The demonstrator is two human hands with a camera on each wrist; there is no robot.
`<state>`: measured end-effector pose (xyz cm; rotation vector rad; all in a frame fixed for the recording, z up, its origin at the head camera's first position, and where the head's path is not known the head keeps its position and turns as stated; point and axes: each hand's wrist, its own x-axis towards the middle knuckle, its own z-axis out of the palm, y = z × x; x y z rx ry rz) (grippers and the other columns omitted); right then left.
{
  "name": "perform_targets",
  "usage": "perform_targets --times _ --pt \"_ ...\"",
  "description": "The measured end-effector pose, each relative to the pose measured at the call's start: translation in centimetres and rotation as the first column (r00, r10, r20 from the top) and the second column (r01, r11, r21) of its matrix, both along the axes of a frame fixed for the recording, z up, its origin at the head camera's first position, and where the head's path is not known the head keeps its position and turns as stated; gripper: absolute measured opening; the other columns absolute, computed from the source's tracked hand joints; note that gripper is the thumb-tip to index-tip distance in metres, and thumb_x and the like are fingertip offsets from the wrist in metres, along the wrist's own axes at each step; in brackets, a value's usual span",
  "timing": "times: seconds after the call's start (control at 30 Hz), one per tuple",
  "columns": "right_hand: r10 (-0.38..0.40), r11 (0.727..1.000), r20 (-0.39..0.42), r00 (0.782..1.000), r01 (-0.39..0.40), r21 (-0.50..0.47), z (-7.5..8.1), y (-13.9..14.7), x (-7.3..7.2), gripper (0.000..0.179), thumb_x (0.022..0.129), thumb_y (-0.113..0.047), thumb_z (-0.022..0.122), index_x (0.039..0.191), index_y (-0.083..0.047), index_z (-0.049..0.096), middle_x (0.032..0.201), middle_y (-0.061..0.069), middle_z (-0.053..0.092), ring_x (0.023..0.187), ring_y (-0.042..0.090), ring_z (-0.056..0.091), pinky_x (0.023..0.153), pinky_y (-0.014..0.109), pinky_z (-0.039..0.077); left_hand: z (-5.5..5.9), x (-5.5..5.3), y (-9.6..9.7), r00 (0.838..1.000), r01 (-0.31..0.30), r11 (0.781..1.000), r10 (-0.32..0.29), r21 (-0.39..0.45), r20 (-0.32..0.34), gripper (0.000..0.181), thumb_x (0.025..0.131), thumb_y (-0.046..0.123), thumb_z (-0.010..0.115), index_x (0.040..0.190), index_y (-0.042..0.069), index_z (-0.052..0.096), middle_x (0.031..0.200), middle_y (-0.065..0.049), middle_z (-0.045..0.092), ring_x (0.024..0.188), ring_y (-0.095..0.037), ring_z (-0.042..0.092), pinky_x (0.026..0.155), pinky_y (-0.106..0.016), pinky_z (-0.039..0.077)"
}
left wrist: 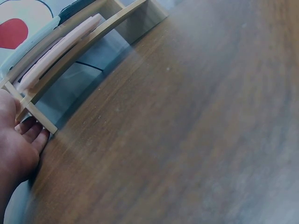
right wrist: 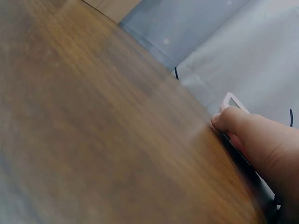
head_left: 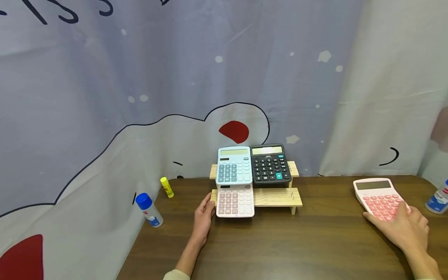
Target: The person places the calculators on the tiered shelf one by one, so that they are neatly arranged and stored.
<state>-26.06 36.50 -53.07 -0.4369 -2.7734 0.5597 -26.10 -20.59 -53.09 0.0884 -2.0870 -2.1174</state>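
Note:
At the table's middle stands a two-step wooden rack [head_left: 276,197]. My left hand [head_left: 203,219] grips its left end; in the left wrist view the fingers [left wrist: 33,128] curl by the rack's side leg. A light blue calculator [head_left: 233,166] and a black calculator [head_left: 271,165] lean on the upper step. Below the blue one, a pale pink calculator [head_left: 236,202] leans on the lower step, its top partly covered. Far to the right, my right hand [head_left: 406,229] holds a white-and-pink calculator [head_left: 373,186] by its lower part, thumb at the left edge, covering some keys.
A blue-capped white bottle [head_left: 150,212] and a yellow glue stick [head_left: 167,187] stand left of the rack. Another bottle [head_left: 438,199] is at the right edge, beside my right hand. A printed curtain [head_left: 280,85] hangs behind the brown wooden table [head_left: 280,249].

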Motion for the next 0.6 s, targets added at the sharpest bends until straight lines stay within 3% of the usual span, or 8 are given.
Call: perform_targets --times 0.23,0.6 --pt "0.056 0.998 -0.057 0.997 -0.057 -0.021 -0.2 -0.2 0.3 0.11 0.075 -0.068 0.073 0.138 0.012 0.031 0.126 0.052 0.029 0.109 0.071 0.028 0.084 0.07 0.029 0.0 -0.1 0.3 1.0 -0.002 1.0 0.002 0.006 -0.007 0.054 0.107 0.026 0.048 0.154 0.003 0.035 0.153 -0.02 0.045 0.133 -0.024 0.05 0.111 -0.045 0.044" --pt "0.149 0.984 -0.142 0.979 -0.16 -0.075 -0.1 -1.7 0.3 0.11 0.077 -0.058 0.077 0.148 0.01 0.027 0.13 0.047 0.031 0.115 0.067 0.026 0.086 0.067 0.026 -0.2 0.0 0.0 1.0 0.018 1.0 -0.018 0.012 -0.02 0.056 0.107 0.027 0.049 0.155 0.003 0.033 0.154 -0.021 0.043 0.139 -0.027 0.045 0.111 -0.04 0.045"
